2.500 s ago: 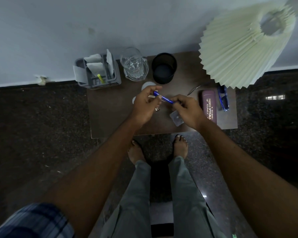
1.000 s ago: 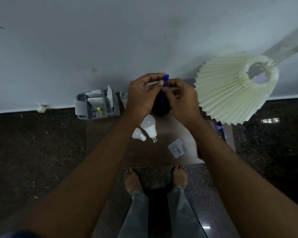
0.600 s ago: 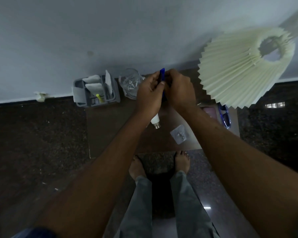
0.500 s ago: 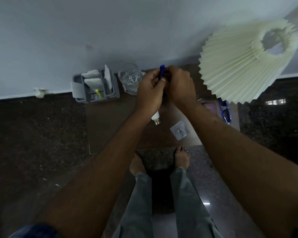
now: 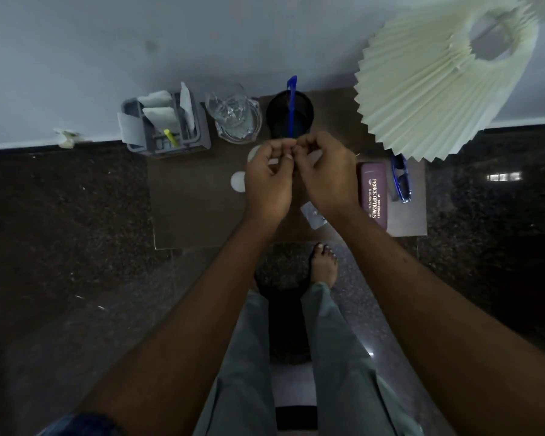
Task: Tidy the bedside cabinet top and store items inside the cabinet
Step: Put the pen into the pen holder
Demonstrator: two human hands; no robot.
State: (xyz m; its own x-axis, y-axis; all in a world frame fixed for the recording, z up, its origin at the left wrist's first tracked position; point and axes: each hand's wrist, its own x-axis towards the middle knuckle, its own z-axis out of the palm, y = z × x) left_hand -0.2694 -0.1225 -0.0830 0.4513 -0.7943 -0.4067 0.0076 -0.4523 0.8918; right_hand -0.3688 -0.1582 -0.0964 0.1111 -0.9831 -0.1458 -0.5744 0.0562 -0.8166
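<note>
A blue pen point(image 5: 291, 105) stands upright in the black cup point(image 5: 306, 113) at the back of the brown cabinet top point(image 5: 195, 209). Just in front of the cup, my left hand point(image 5: 268, 184) and my right hand point(image 5: 326, 174) meet with curled fingers, fingertips pinched together. I see nothing between them. A small white bulb point(image 5: 238, 181) lies left of my left hand. A larger bulb point(image 5: 254, 152) is mostly hidden under it. A clear packet point(image 5: 312, 214) peeks out below my right wrist.
A grey caddy point(image 5: 161, 127) with papers and a glass jug point(image 5: 233, 118) stand at the back left. A maroon spectacle case point(image 5: 373, 193) and blue glasses point(image 5: 401, 180) lie at the right. A pleated lampshade point(image 5: 438, 73) overhangs the right side. Dark stone floor surrounds the cabinet.
Both hands carried the blue pen from the cabinet's middle up over the black cup. The pen now stands in the cup and the hands have drawn back toward me.
</note>
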